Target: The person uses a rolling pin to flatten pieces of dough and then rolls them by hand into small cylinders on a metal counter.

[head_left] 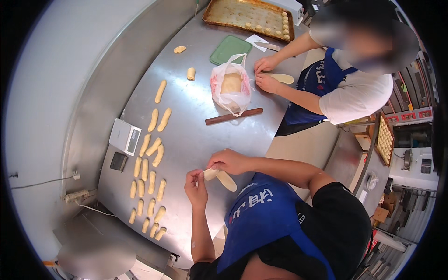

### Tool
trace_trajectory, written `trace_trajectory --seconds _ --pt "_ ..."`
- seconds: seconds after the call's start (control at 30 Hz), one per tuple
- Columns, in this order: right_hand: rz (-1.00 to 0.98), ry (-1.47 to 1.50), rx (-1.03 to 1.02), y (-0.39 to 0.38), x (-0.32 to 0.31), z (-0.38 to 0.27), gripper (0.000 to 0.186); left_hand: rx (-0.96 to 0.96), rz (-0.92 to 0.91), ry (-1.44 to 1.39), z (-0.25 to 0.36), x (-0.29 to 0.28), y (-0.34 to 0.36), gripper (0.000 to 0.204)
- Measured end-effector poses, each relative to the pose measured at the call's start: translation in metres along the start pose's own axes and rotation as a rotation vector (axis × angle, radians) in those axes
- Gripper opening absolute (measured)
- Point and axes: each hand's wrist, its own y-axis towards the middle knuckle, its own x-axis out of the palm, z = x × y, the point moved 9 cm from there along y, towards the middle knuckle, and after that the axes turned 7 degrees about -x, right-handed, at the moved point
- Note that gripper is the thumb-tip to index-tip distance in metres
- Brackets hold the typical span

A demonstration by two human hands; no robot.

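Note:
At the lower middle of the head view, my left hand (196, 186) pinches one end of a pale dough strip (225, 179). My right hand (226, 161) is closed on the same strip at its upper, rolled part, just beside my left fingertips. The flattened tail of the strip hangs down to the right over the steel worktable (186, 121). Several short dough logs (151, 182) lie in loose rows to the left of my hands. A wooden rolling pin (233, 116) rests above them, below a plastic bag of dough (231, 84).
A co-worker (345, 88) works dough (282, 78) at the upper right. Around the table are a scale (119, 133), green board (228, 49), knife (268, 46) and baking tray (224, 14). Another tray of dough pieces (385, 140) stands at the right. A cord (98, 210) runs at lower left.

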Motion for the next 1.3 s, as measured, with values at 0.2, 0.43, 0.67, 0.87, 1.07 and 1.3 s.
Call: trace_trajectory --seconds 0.2,0.43,0.67,0.87,1.07,1.3 --pt "0.001 -0.147 -0.229 0.008 -0.030 -0.108 0.010 0.176 0.012 0.084 0.107 -0.018 -0.014 0.007" --pt "0.140 -0.246 -0.448 0.020 -0.050 -0.191 0.007 0.462 0.208 0.185 0.197 -0.043 -0.028 0.012" --pt "0.328 -0.737 -0.655 0.001 -0.017 -0.127 0.021 0.686 0.279 0.457 0.139 -0.020 -0.031 0.021" --pt "0.083 -0.863 -0.513 -0.110 0.084 0.094 0.035 0.591 0.047 0.788 -0.084 0.039 -0.071 0.030" --pt "0.032 -0.786 -0.336 -0.138 0.109 0.094 0.050 0.582 -0.049 0.887 -0.109 0.057 -0.101 0.054" --pt "-0.052 -0.818 -0.394 -0.120 0.105 0.076 0.046 0.605 -0.103 1.002 -0.122 0.064 -0.097 0.053"
